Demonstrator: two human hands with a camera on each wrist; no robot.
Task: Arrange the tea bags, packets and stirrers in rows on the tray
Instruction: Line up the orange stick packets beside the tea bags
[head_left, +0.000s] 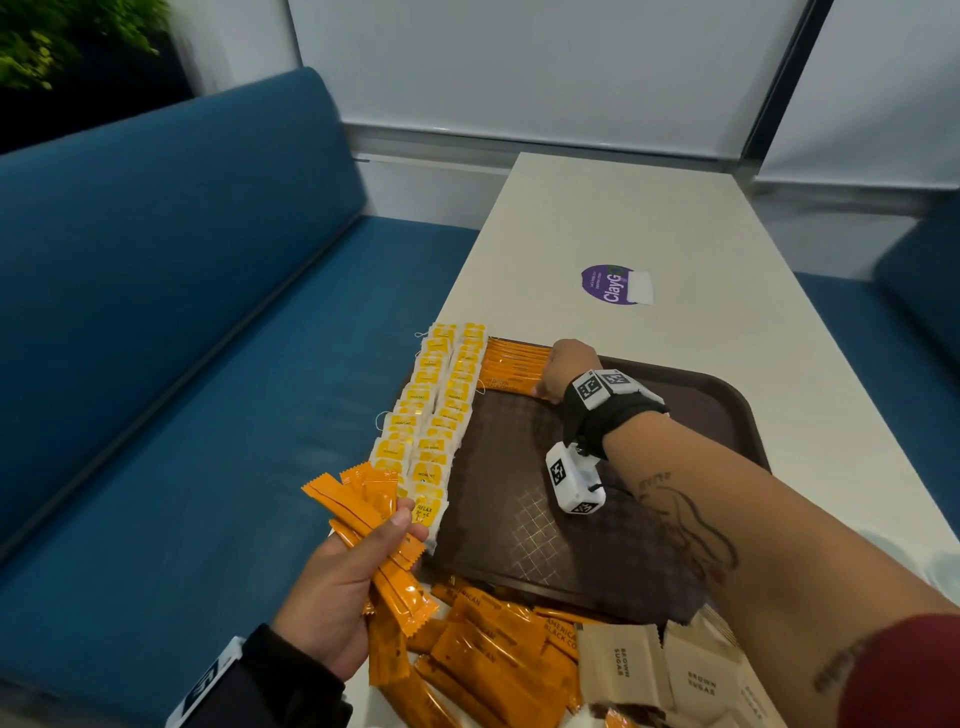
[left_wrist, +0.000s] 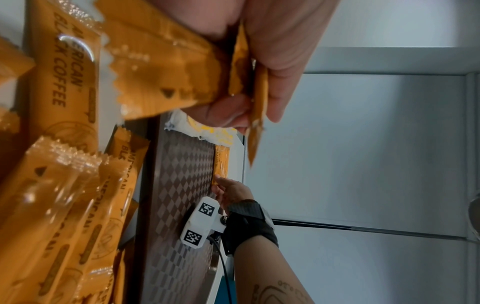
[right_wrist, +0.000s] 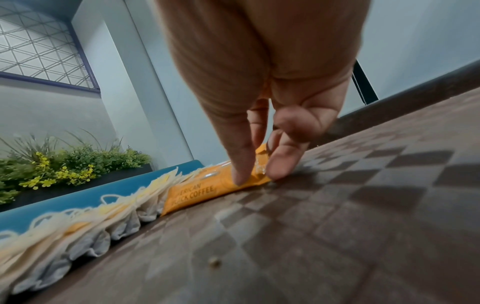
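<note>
A brown tray (head_left: 519, 493) lies on the white table. Two rows of yellow tea bags (head_left: 436, 415) run along its left side. A short row of orange coffee stick packets (head_left: 511, 366) fills the tray's far left corner. My right hand (head_left: 543, 392) reaches there; in the right wrist view its thumb and a finger (right_wrist: 255, 176) pinch the end of the nearest coffee packet (right_wrist: 197, 193), which lies flat on the tray (right_wrist: 337, 226). My left hand (head_left: 395, 535) hovers by the tray's near left corner and grips a bundle of coffee packets (head_left: 363, 499).
Loose orange coffee packets (head_left: 493, 654) and beige brown sugar packets (head_left: 623, 665) are heaped at the table's near edge. A purple sticker (head_left: 613, 284) lies farther back on the table (head_left: 675, 218). A blue bench (head_left: 182, 364) runs along the left.
</note>
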